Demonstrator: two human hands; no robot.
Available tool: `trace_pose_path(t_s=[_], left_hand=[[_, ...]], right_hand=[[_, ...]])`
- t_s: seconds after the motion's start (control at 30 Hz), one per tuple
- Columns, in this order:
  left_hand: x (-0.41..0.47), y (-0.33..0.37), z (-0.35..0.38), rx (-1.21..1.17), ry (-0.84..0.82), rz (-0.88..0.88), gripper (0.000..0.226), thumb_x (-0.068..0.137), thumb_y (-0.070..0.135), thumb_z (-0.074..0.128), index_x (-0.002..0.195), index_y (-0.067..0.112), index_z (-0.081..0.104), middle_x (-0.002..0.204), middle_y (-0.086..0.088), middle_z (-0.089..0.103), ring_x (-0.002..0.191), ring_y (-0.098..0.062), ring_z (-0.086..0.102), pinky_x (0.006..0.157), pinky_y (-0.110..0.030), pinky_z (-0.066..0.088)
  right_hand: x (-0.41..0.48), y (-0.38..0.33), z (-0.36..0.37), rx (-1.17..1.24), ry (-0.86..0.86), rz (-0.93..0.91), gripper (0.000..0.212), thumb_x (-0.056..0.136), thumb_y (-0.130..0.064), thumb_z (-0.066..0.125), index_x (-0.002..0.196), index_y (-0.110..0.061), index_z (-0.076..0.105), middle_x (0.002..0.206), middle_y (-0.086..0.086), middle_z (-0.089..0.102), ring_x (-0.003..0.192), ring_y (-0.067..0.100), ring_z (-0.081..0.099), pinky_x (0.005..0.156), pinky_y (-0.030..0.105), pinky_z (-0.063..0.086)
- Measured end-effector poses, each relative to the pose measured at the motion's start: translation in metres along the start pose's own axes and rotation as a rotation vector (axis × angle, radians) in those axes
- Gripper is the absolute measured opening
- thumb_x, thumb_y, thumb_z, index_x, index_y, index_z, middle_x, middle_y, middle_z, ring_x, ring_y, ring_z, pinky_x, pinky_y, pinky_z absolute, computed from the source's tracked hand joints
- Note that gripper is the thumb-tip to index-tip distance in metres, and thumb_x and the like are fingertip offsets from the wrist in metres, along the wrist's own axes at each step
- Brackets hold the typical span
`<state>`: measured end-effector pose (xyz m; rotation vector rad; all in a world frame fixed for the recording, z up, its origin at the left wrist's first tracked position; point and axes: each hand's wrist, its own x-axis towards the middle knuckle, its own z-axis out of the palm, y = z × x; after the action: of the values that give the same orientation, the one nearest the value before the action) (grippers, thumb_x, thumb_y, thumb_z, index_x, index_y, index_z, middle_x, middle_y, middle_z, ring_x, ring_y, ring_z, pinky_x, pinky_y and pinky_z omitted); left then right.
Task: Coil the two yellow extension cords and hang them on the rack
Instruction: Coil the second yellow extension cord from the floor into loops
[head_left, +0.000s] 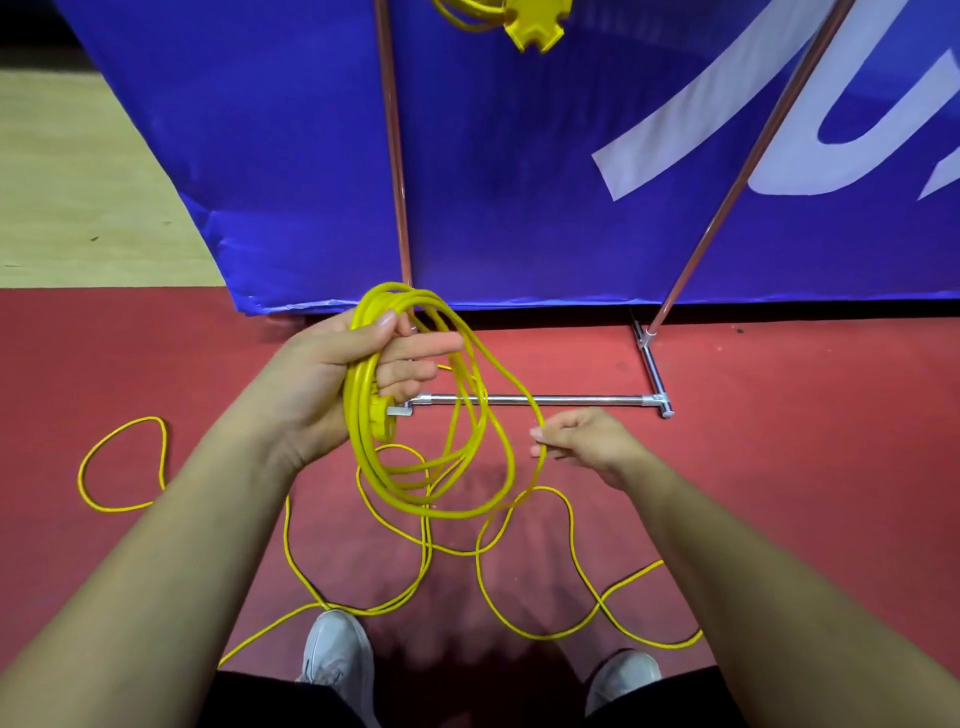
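Yellow cord coil (359, 410) gripped in left hand (337, 374); right hand (587, 441) pinches loop (540, 470) (beside coil).

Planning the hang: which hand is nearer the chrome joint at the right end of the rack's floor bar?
Right. The right hand pinches the cord left of the joint; the left hand holds the coil at the bar's opposite end.
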<state>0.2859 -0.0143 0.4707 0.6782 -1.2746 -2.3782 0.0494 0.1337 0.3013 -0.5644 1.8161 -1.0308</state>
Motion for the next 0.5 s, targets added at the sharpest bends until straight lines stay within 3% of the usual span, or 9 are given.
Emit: trace_pose_path(t_s=[0.03,0.1,0.2,0.27,0.33,0.4,0.5], left_hand=[[0.0,0.0,-0.001,0.017,0.016,0.012,0.011,0.085,0.02,0.051,0.085,0.01,0.056,0.093,-0.019,0.073,0.056,-0.014,0.068,0.051,-0.021,0.054],[0.002,-0.001,-0.003,0.07,0.055,0.037,0.015,0.085,0.021,0.053,0.093,0.01,0.06,0.085,-0.012,0.075,0.054,-0.012,0.067,0.051,-0.02,0.054],[0.004,-0.005,-0.003,0.195,0.076,0.054,0.022,0.092,0.019,0.052,0.109,0.007,0.06,0.085,-0.011,0.075,0.063,-0.015,0.071,0.055,-0.02,0.055],[0.005,-0.01,-0.001,0.244,0.081,0.025,0.021,0.094,0.017,0.051,0.109,0.004,0.057,0.09,-0.014,0.075,0.076,-0.021,0.073,0.063,-0.023,0.058],[0.004,-0.016,0.002,0.287,0.056,-0.02,0.015,0.094,0.014,0.051,0.103,0.003,0.054,0.095,-0.017,0.074,0.088,-0.028,0.072,0.075,-0.03,0.058],[0.002,-0.023,0.006,0.353,0.005,-0.078,0.011,0.095,0.013,0.051,0.102,0.005,0.052,0.098,-0.02,0.073,0.089,-0.028,0.072,0.072,-0.034,0.06],[-0.004,-0.026,0.013,0.434,-0.118,-0.133,0.014,0.095,0.014,0.052,0.099,0.001,0.05,0.082,-0.023,0.072,0.065,-0.024,0.07,0.049,-0.025,0.052]], right_hand=[[-0.002,-0.007,0.003,0.071,0.006,0.006,0.007,0.084,-0.016,0.073,0.082,-0.011,0.069,0.07,0.006,0.067,0.065,0.013,0.062,0.073,0.025,0.052],[-0.009,-0.024,0.01,0.137,0.049,-0.023,0.009,0.084,-0.014,0.073,0.079,-0.008,0.067,0.06,0.005,0.054,0.053,0.015,0.053,0.059,0.025,0.053],[-0.025,-0.053,0.021,-0.143,0.032,-0.138,0.019,0.083,-0.016,0.073,0.065,-0.014,0.066,0.053,0.002,0.044,0.044,0.014,0.035,0.043,0.02,0.032],[-0.042,-0.077,0.025,-0.436,-0.14,-0.167,0.021,0.083,-0.018,0.073,0.063,-0.015,0.07,0.051,0.0,0.044,0.042,0.012,0.032,0.044,0.02,0.026],[-0.065,-0.101,0.028,-0.535,-0.397,-0.196,0.018,0.087,-0.017,0.069,0.07,-0.014,0.072,0.048,-0.002,0.041,0.043,0.012,0.029,0.046,0.022,0.024],[-0.085,-0.122,0.027,-0.362,-0.606,-0.233,0.017,0.089,-0.014,0.065,0.074,-0.005,0.069,0.046,-0.003,0.034,0.043,0.012,0.023,0.046,0.024,0.019],[-0.095,-0.138,0.019,-0.087,-0.597,-0.347,0.02,0.088,-0.015,0.059,0.073,-0.002,0.065,0.047,-0.001,0.033,0.043,0.011,0.02,0.048,0.027,0.014]])
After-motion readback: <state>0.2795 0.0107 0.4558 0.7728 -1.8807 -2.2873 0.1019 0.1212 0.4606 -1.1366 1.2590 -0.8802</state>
